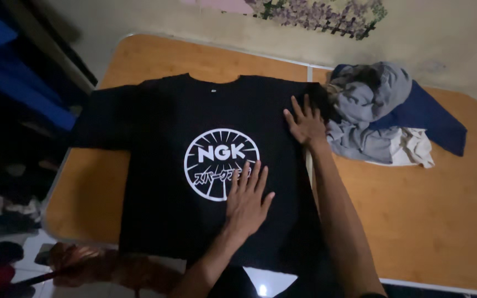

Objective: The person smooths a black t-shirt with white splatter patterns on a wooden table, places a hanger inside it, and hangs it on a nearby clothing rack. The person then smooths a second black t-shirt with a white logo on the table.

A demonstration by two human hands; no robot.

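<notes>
A black T-shirt [194, 165] lies spread flat on the wooden surface [432, 221]. The left hand [248, 201] presses its middle, fingers apart; the right hand [305, 124], fingers spread, rests at two o'clock, beside a clothes heap [382, 116].

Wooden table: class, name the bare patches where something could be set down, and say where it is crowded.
The wooden table is bare at the near right, below the heap of clothes. A narrower patch lies left of the black T-shirt, and a strip above its collar. The middle is covered, with the left hand and right hand flat on the shirt.
</notes>
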